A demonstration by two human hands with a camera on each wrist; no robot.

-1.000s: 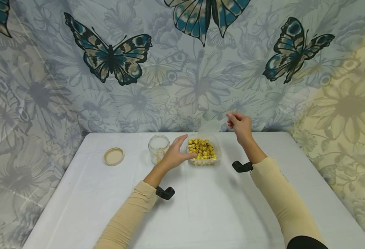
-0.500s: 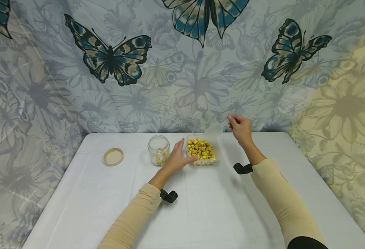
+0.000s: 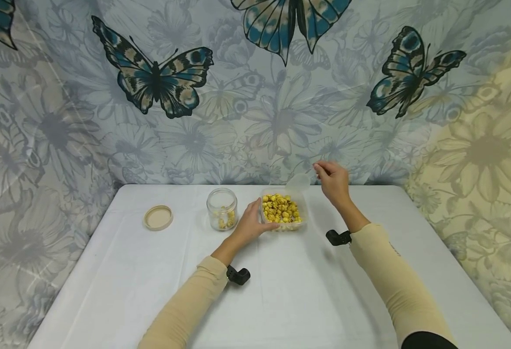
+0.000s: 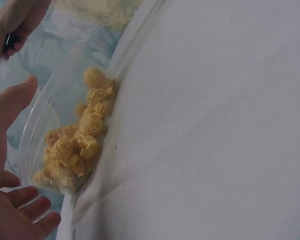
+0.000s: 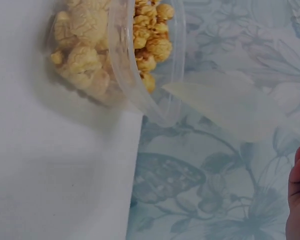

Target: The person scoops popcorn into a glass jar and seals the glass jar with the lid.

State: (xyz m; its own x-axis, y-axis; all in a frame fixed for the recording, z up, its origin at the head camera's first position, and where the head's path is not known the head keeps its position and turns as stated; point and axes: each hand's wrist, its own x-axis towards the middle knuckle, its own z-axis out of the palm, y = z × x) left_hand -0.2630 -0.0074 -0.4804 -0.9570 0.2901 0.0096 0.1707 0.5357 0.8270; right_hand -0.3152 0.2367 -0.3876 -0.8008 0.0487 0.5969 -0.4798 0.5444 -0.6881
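Note:
A clear plastic container [image 3: 305, 211] of yellow popcorn [image 3: 281, 208] stands near the table's back edge. My left hand [image 3: 250, 224] is at its left near corner, thumb along the front and fingers at the left side. In the left wrist view, thumb and fingers [image 4: 34, 206] are spread apart beside the container's wall [image 4: 32, 120]. My right hand [image 3: 335, 183], raised at the back right, pinches the handle of a translucent spoon [image 3: 298, 182]. The spoon's bowl [image 5: 230, 107] slants down to the container's rim [image 5: 162, 112] in the right wrist view.
Left of the container stands a glass jar [image 3: 222, 206] with some popcorn [image 3: 227, 221] at its bottom. Farther left lies a round beige-rimmed lid [image 3: 158, 218]. A white cloth covers the table [image 3: 290, 291]; a butterfly-print fabric [image 3: 281, 121] hangs behind.
My left hand has moved right, closer to the container, uncovering more of the jar. The right hand has shifted slightly; the spoon now stands more upright behind the container's back right.

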